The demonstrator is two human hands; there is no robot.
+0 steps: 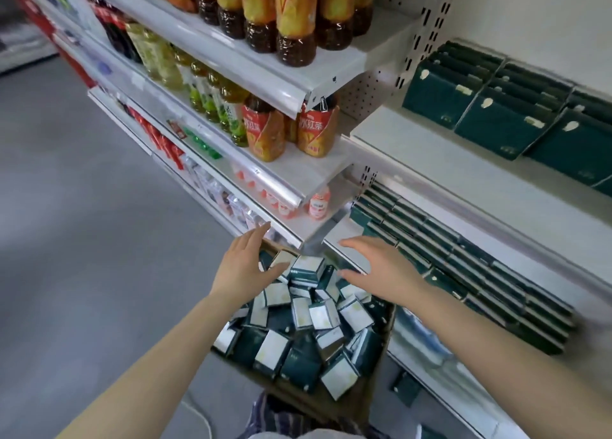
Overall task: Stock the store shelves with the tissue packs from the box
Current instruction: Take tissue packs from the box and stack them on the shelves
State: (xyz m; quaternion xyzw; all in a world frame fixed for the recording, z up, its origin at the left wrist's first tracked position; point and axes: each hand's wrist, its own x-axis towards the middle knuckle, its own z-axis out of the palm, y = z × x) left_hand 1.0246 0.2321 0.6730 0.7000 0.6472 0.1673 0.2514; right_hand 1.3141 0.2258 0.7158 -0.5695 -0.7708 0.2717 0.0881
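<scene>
Dark green and white tissue packs [299, 319] lie jumbled in the brown cardboard box [381, 365] below me. My left grip [245, 266] and right grip [381, 269] hover over its far end, fingers spread, holding nothing. Whether the left thumb touches a pack I cannot tell. The box sits just beside the white metal shelves [430, 153], with smooth grey floor [82, 240] to its left. Rows of green shelved packs [463, 266] fill two levels, and orange-labelled tea bottles [265, 130] stand further left. The lower rows smear into blur at the right. My striped clothing [275, 418] hides the box's near edge.
</scene>
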